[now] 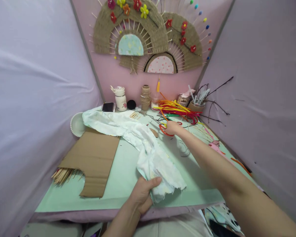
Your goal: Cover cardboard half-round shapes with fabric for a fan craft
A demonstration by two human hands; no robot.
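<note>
My left hand (pixel 141 194) grips the near end of a long white patterned cloth (pixel 128 131) at the table's front edge. The cloth runs diagonally across the pale green table (pixel 125 168) toward the back left. My right arm stretches forward, and my right hand (pixel 172 127) is closed around red-handled scissors (pixel 164 130) near the middle back of the table. Just beyond that hand lies a heap of red, orange and yellow pipe cleaners (pixel 177 110).
A cut cardboard sheet (pixel 93 158) lies at the left over a bundle of wooden skewers (pixel 62 174). A white bowl (pixel 77 124), phone (pixel 108 107), white bottle (pixel 120 98), twine spool (pixel 145 97) and tool cup (pixel 196 104) line the back. A small tape roll (pixel 184 148) sits beside my right arm.
</note>
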